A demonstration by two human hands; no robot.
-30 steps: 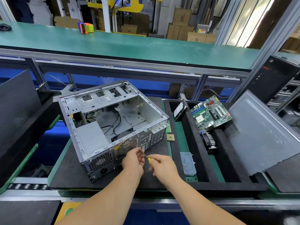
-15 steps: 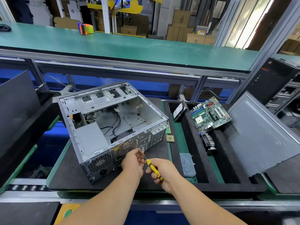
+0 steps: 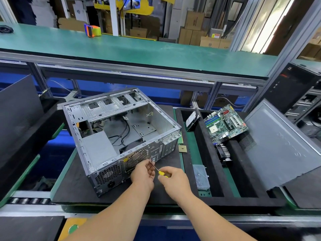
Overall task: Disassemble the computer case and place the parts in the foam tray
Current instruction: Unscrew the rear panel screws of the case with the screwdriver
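The open case (image 3: 119,136) lies on its side on a dark mat on the desk (image 3: 69,186). Right of the case sits the foam tray (image 3: 206,136), holding a motherboard (image 3: 225,123). At the case's rear panel, the right hand (image 3: 175,180) grips a yellow-handled screwdriver (image 3: 160,172); the left hand (image 3: 143,173) pinches its shaft with curled fingers (image 3: 150,166).

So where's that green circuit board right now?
The green circuit board lies tilted in the foam tray, right of the computer case, between the hard drive and the grey side panel.
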